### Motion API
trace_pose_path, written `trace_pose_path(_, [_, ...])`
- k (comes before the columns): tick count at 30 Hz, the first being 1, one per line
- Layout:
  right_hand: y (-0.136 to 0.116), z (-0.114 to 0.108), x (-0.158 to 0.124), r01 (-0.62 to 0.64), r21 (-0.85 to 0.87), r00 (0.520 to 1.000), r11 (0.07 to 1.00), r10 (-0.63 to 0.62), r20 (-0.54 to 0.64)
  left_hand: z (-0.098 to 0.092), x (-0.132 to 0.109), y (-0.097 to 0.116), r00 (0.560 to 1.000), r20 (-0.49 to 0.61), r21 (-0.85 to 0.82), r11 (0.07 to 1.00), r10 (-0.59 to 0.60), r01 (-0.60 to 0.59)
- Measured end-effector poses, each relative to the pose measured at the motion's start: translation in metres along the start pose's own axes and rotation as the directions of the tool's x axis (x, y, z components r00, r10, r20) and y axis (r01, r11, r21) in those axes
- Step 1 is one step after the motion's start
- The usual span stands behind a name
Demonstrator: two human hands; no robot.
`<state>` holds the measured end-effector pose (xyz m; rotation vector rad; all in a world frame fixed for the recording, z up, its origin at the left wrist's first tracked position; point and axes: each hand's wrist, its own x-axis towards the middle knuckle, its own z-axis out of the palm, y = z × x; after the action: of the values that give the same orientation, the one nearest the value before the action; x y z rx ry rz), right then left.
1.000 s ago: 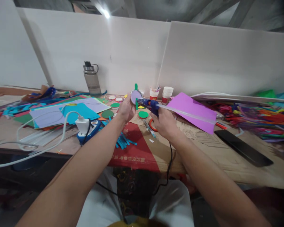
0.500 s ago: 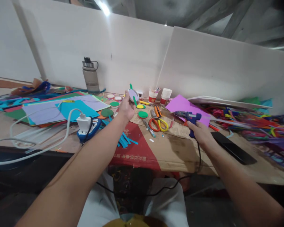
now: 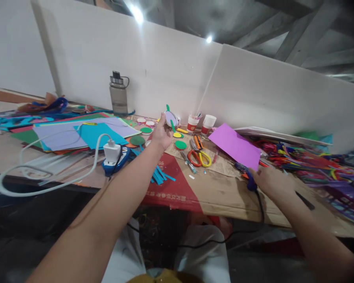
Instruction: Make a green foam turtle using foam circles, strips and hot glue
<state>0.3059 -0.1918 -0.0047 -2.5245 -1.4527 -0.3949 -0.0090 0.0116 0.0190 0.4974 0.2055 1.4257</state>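
Observation:
My left hand (image 3: 161, 134) is raised over the table and pinches a lilac paper disc with green strips (image 3: 170, 117) glued to it. Down at the right, my right hand (image 3: 269, 181) grips a blue glue gun (image 3: 245, 174), which rests low on the cardboard sheet (image 3: 224, 188); its black cord (image 3: 261, 204) runs off the table's front edge. Orange and yellow scissors (image 3: 198, 156) lie between my hands, beside green and yellow paper circles (image 3: 180, 144).
A purple paper sheet (image 3: 235, 145) lies behind the glue gun. Coloured paper sheets (image 3: 85, 133), a white plug and cable (image 3: 112, 151), and a water bottle (image 3: 118, 96) are on the left. Paper cups (image 3: 209, 122) stand by the wall. Pipe cleaners (image 3: 312, 161) pile up on the right.
My right hand carried the glue gun away from the disc, right and down onto the cardboard. My left hand still holds the disc up. The scissors came into view.

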Motion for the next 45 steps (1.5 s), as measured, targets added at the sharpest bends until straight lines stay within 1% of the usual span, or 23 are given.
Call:
trace_pose_path(1, [-0.015, -0.007, -0.002, 0.029, -0.046, 0.999, 0.999, -0.029, -0.014, 0.001, -0.001, 0.0, 1.0, 0.006, -0.004, 1.0, -0.011, 0.011])
trace_pose_path(2, [-0.033, -0.014, -0.002, 0.102, -0.024, 0.994, 0.994, -0.103, -0.028, 0.002, -0.002, 0.0, 1.0, 0.009, -0.004, 1.0, -0.02, 0.02])
trace_pose_path(4, [-0.077, -0.022, 0.0, 0.281, 0.138, 0.96, 0.95, -0.278, -0.037, 0.003, -0.004, 0.0, 1.0, 0.002, 0.007, 1.0, -0.02, 0.02])
trace_pose_path(5, [-0.101, -0.024, 0.003, 0.326, 0.233, 0.944, 0.916, -0.327, -0.036, 0.003, -0.005, 0.001, 1.0, -0.005, 0.015, 1.0, -0.014, 0.014])
trace_pose_path(7, [-0.147, -0.02, 0.013, 0.401, 0.362, 0.905, 0.842, -0.426, -0.011, 0.004, -0.006, 0.003, 1.0, -0.012, 0.027, 1.0, -0.011, 0.011])
trace_pose_path(9, [-0.186, -0.011, 0.024, 0.442, 0.401, 0.88, 0.802, -0.474, -0.022, 0.003, -0.008, 0.007, 1.0, -0.008, 0.026, 0.999, -0.018, 0.018])
trace_pose_path(10, [-0.202, -0.006, 0.03, 0.455, 0.392, 0.875, 0.799, -0.483, -0.031, 0.003, -0.009, 0.009, 1.0, -0.002, 0.022, 0.999, -0.024, 0.024])
trace_pose_path(12, [-0.226, 0.005, 0.041, 0.486, 0.33, 0.857, 0.809, -0.516, 0.004, 0.003, -0.01, 0.013, 0.999, 0.016, 0.011, 0.999, -0.033, 0.033])
trace_pose_path(16, [-0.254, 0.022, 0.058, 0.491, 0.185, 0.831, 0.851, -0.522, 0.195, 0.002, -0.011, 0.018, 0.998, 0.049, 0.0, 0.999, -0.042, 0.042])
trace_pose_path(18, [-0.261, 0.028, 0.065, 0.492, 0.159, 0.812, 0.856, -0.517, 0.27, 0.003, -0.011, 0.02, 0.997, 0.06, -0.007, 0.999, -0.043, 0.043])
trace_pose_path(20, [-0.266, 0.032, 0.069, 0.495, 0.16, 0.799, 0.854, -0.52, 0.301, 0.003, -0.011, 0.021, 0.997, 0.066, -0.007, 0.999, -0.039, 0.04])
trace_pose_path(23, [-0.267, 0.032, 0.071, 0.505, 0.186, 0.787, 0.843, -0.538, 0.301, 0.003, -0.012, 0.022, 0.998, 0.062, 0.01, 1.0, -0.012, 0.012])
trace_pose_path(25, [-0.262, 0.028, 0.07, 0.508, 0.213, 0.786, 0.835, -0.55, 0.282, 0.004, -0.013, 0.023, 0.999, 0.051, 0.016, 1.0, 0.004, -0.004])
trace_pose_path(26, [-0.259, 0.024, 0.069, 0.502, 0.232, 0.793, 0.833, -0.551, 0.261, 0.004, -0.013, 0.023, 0.999, 0.046, 0.017, 1.0, 0.006, -0.007])
trace_pose_path(27, [-0.254, 0.02, 0.068, 0.484, 0.264, 0.811, 0.834, -0.541, 0.224, 0.004, -0.013, 0.022, 0.999, 0.044, 0.017, 1.0, 0.003, -0.004])
trace_pose_path(29, [-0.244, 0.012, 0.066, 0.42, 0.389, 0.865, 0.82, -0.491, 0.1, 0.005, -0.014, 0.021, 0.999, 0.046, 0.02, 1.0, -0.01, 0.01])
trace_pose_path(30, [-0.238, 0.008, 0.065, 0.385, 0.48, 0.893, 0.788, -0.449, 0.021, 0.006, -0.014, 0.019, 0.999, 0.051, 0.023, 1.0, -0.018, 0.016])
trace_pose_path(32, [-0.226, 0.003, 0.061, 0.343, 0.67, 0.927, 0.659, -0.353, -0.127, 0.006, -0.013, 0.016, 0.998, 0.062, 0.03, 0.999, -0.028, 0.026])
trace_pose_path(35, [-0.211, 0.002, 0.051, 0.343, 0.838, 0.934, 0.423, -0.249, -0.257, 0.007, -0.014, 0.008, 0.996, 0.062, 0.061, 0.997, -0.059, 0.056])
trace_pose_path(37, [-0.206, 0.004, 0.043, 0.351, 0.885, 0.931, 0.306, -0.216, -0.295, 0.007, -0.016, 0.002, 0.994, 0.06, 0.097, 0.992, -0.092, 0.086])
trace_pose_path(38, [-0.205, 0.004, 0.04, 0.359, 0.895, 0.928, 0.264, -0.204, -0.312, 0.008, -0.018, 0.0, 0.992, 0.069, 0.117, 0.988, -0.106, 0.098])
trace_pose_path(41, [-0.204, 0.004, 0.033, 0.415, 0.89, 0.904, 0.189, -0.192, -0.381, 0.009, -0.024, -0.006, 0.984, 0.123, 0.175, 0.979, -0.132, 0.109])
trace_pose_path(45, [-0.202, -0.002, 0.029, 0.501, 0.851, 0.856, 0.157, -0.236, -0.46, 0.011, -0.029, -0.009, 0.968, 0.193, 0.232, 0.966, -0.162, 0.115])
